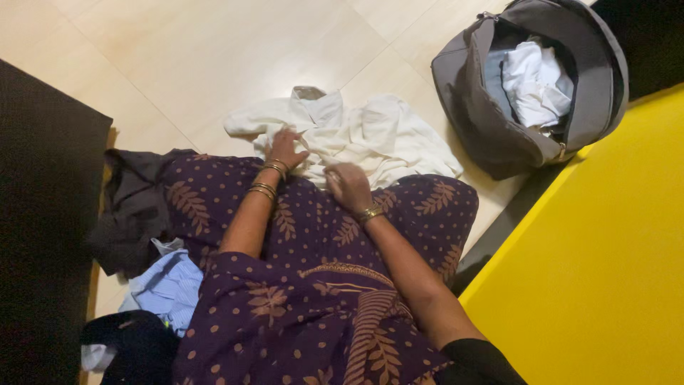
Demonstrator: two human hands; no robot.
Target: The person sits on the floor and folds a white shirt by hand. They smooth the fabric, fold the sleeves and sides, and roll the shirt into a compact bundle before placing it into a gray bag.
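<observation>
Pinching the white shirt (356,135) with both hands, left (286,148) near the collar and right (347,187) at the hem, we keep it spread flat on the floor (178,57); the open grey bag (499,114) lies beyond the right hand.

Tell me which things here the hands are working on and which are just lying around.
In hand:
- cream shirt, touched by left hand and right hand

Lying about:
- grey bag with white cloth inside
- dark grey garment
- light blue shirt
- black cloth
</observation>
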